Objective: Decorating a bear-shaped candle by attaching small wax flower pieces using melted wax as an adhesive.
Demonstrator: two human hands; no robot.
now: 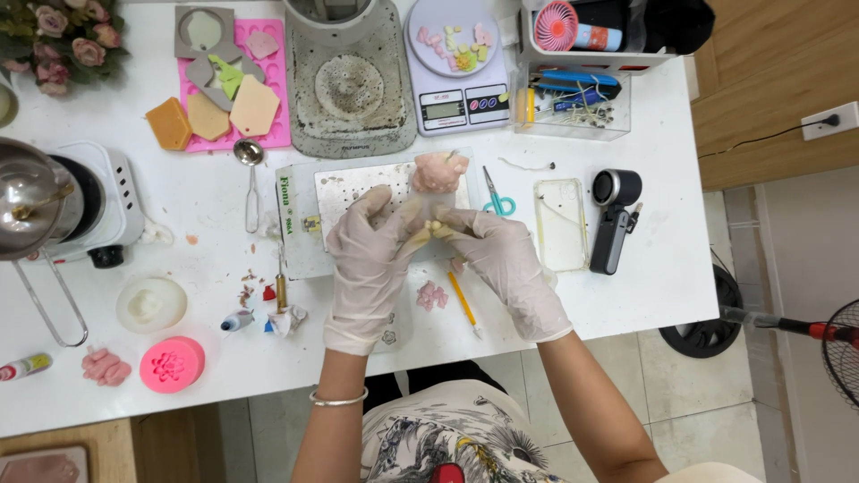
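Observation:
Both my hands wear pale latex gloves and meet over a white work mat (344, 188) in the middle of the table. My left hand (371, 255) and my right hand (501, 259) pinch a small yellowish piece (436, 229) between their fingertips. Just beyond the fingers sits a pink flower-shaped wax figure (438, 172). A small pink wax scrap (432, 295) and a yellow-handled tool (463, 302) lie near my wrists.
Teal scissors (497, 199), a clear phone case (560, 224) and a black handheld device (613, 219) lie to the right. A scale (456, 107), a melting pot (349, 85) and a pink mould tray (228, 80) stand at the back. A pink round mould (172, 364) sits front left.

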